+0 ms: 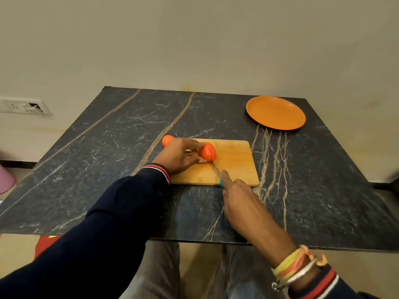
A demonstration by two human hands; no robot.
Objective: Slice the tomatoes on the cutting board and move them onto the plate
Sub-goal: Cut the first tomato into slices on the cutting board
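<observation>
We've got one tomato (207,153) sitting on the board (234,162), and our left hand (181,155) is curled round it, fingers on top and thumb at the near side, pinning it down. Our right hand (239,198) is wrapped tight on the knife (216,169), index finger stretched along the top, blade tip biting into the tomato's right end. A second tomato (167,140) peeks out behind the left hand at the board's far-left corner. The plate (275,112) sits well apart, far right on the table (108,147).
</observation>
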